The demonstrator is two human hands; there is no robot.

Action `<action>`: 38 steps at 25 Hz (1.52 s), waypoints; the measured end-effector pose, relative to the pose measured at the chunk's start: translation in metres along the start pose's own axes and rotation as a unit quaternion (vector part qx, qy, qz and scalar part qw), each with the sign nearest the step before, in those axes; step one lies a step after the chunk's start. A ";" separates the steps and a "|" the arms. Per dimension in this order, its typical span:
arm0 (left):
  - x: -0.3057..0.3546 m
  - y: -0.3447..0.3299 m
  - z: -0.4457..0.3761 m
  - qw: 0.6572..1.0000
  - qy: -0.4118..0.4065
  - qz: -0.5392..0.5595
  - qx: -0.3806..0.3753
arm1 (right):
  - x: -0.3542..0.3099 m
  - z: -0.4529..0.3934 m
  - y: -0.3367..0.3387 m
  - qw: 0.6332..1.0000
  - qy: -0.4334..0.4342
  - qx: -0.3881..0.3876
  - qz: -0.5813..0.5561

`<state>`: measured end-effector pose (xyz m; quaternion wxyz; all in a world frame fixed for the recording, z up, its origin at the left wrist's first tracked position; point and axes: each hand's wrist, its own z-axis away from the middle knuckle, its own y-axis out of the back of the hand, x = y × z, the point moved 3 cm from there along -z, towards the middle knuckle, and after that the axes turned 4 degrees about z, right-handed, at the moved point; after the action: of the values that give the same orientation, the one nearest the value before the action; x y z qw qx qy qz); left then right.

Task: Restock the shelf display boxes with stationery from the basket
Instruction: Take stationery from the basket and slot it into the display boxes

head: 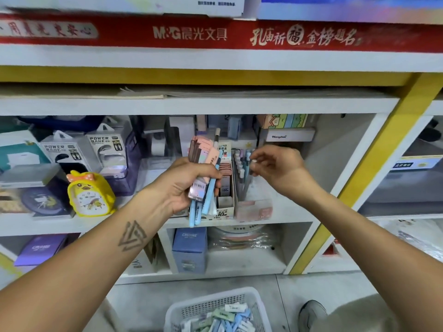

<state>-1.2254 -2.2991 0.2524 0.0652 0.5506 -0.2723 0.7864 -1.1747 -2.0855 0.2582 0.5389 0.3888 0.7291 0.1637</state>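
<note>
Left hand (184,185) fists pens (200,207); right hand (275,168) perhaps pinches one.

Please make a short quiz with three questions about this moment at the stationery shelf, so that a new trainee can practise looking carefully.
1. True or false: the left hand holds nothing.
2. Where does the white basket stand? A) on the upper shelf B) on the floor, below the hands C) inside the display box
3. Fill in: the right hand pinches the top of a ____ over the pink display box.

Key
1. False: it grips a bundle of pens and flat packets.
2. B.
3. Pen: its white cap is between the fingertips, among the other pens standing in that box.
</note>
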 end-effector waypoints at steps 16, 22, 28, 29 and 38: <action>-0.008 0.006 0.010 0.999 0.027 -0.020 0.009 | 0.011 0.020 -0.002 0.915 -0.170 -0.074 0.359; -0.016 0.000 0.010 0.999 0.034 -0.015 -0.014 | 0.009 0.019 -0.007 0.932 -0.175 -0.106 0.298; -0.021 -0.006 0.012 0.995 0.052 -0.014 -0.087 | -0.025 0.005 -0.008 0.987 -0.134 0.007 -0.092; -0.021 -0.007 0.013 0.993 0.054 -0.019 -0.106 | -0.030 0.003 -0.014 0.963 -0.159 -0.010 -0.216; -0.019 -0.011 0.015 0.983 0.101 -0.031 -0.148 | -0.024 -0.014 -0.017 0.888 -0.218 0.031 -0.405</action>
<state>-1.2007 -2.2934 0.2426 0.1971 0.4603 -0.3605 0.7870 -1.1916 -2.1123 0.2679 0.6914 0.1024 0.6922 -0.1797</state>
